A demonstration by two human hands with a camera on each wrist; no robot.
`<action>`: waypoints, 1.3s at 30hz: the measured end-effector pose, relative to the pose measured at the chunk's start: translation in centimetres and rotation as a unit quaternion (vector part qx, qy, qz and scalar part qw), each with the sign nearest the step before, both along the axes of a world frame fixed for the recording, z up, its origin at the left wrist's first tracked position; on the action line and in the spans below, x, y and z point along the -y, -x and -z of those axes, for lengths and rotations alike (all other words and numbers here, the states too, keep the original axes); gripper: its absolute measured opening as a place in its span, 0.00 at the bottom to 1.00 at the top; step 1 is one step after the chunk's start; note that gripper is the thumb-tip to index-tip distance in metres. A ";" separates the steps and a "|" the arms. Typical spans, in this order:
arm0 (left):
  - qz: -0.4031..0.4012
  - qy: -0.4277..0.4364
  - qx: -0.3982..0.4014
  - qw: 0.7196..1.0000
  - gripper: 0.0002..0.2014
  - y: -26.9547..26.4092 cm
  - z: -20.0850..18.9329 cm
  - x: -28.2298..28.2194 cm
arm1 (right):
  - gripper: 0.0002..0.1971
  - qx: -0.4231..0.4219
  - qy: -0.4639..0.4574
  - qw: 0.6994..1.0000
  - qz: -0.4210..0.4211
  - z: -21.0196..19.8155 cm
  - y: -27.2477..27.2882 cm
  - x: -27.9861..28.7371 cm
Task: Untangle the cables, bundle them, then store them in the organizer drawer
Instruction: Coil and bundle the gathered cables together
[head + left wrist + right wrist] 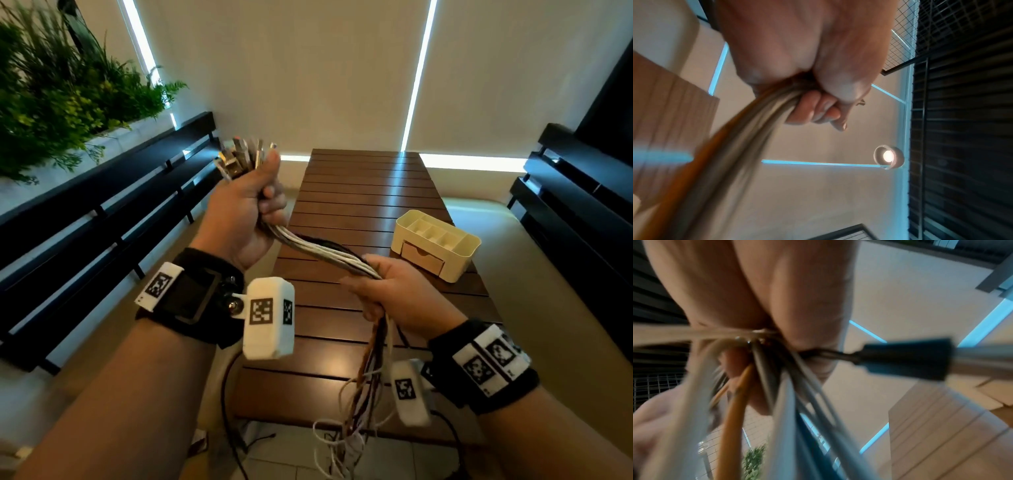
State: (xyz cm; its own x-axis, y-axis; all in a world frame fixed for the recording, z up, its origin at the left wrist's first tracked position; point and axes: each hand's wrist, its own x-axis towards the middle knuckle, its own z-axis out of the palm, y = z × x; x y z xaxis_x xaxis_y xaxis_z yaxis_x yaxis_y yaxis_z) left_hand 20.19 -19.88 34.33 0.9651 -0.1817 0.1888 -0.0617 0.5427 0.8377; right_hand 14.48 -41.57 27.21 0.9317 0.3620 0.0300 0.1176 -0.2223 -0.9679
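Gripping the cables (pixel 329 251) near their plug ends, left hand (pixel 239 212) is raised over the table (pixel 359 192) | right hand (pixel 400 294) grasps them lower, loose ends dangling | head view alone shows the organizer (pixel 436 245), drawer (pixel 423 258) closed | right wrist view alone shows a black plug (pixel 906 358).

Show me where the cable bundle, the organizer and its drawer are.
cable bundle (pixel 329 255): head view, stretch between both hands.
organizer (pixel 467 248): head view, right outer wall.
drawer (pixel 423 257): head view, closed front panel.
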 end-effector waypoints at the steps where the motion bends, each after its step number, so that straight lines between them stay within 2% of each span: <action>1: 0.001 -0.018 -0.010 1.000 0.11 0.0 0.8 -0.2 | 0.10 -0.001 -0.016 1.000 -0.008 -0.2 0.1 0.6; 5: 0.030 -0.099 -0.027 0.994 0.08 1.5 2.7 0.3 | 0.21 0.031 -0.002 1.000 0.005 -1.3 -0.4 1.8; 9: 0.048 -0.193 -0.004 0.980 0.07 3.0 4.0 1.4 | 0.21 0.075 0.128 0.989 0.006 -3.2 -0.7 1.6; 12: 0.064 -0.227 0.012 0.972 0.12 3.9 4.9 2.0 | 0.28 0.086 0.195 0.977 -0.007 -4.7 -0.9 1.2; 15: 0.074 -0.270 0.021 0.960 0.27 4.4 5.5 2.7 | 0.23 0.119 0.233 0.965 -0.022 -5.7 -1.2 0.7; 17: 0.079 -0.273 0.031 0.958 0.29 4.6 5.8 2.9 | 0.23 0.125 0.240 0.962 -0.027 -6.1 -1.3 0.4; 20: 0.087 -0.264 0.023 0.960 0.23 5.0 5.4 2.9 | 0.25 0.111 0.239 0.964 -0.036 -6.2 -1.2 0.2; 22: 0.087 -0.256 0.011 0.963 0.20 5.2 5.2 2.9 | 0.21 0.104 0.232 0.966 -0.046 -6.2 -1.3 0.2; 23: 0.094 -0.247 0.008 0.964 0.21 5.2 5.2 2.9 | 0.18 0.107 0.235 0.965 -0.046 -6.1 -1.4 0.3; 26: 0.140 -0.234 0.023 0.962 0.35 5.4 5.2 3.1 | 0.16 0.120 0.252 0.959 -0.043 -6.2 -1.6 0.6; 27: 0.158 -0.233 0.031 0.959 0.35 5.6 5.1 3.3 | 0.15 0.119 0.258 0.958 -0.047 -6.3 -1.6 0.8; 30: 0.179 -0.217 0.028 0.959 0.24 6.1 5.3 4.2 | 0.11 0.099 0.250 0.961 -0.067 -6.5 -1.5 1.1; 32: 0.182 -0.218 0.017 0.959 0.18 6.3 5.6 4.8 | 0.14 0.107 0.284 0.951 -0.066 -6.3 -1.6 1.2; 39: 0.164 -0.306 0.030 0.937 0.12 5.3 4.7 5.2 | 0.14 0.113 0.340 0.931 -0.066 -6.0 -1.4 1.6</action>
State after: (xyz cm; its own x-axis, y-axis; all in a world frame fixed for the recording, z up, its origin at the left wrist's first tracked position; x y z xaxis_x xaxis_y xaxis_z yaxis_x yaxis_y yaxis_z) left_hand 14.85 -25.08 29.63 0.8291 -0.5590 0.0031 -0.0317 -0.0414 0.9986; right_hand 15.83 -43.14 33.18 0.8752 0.4804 -0.0570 0.3718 -0.7433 -0.5562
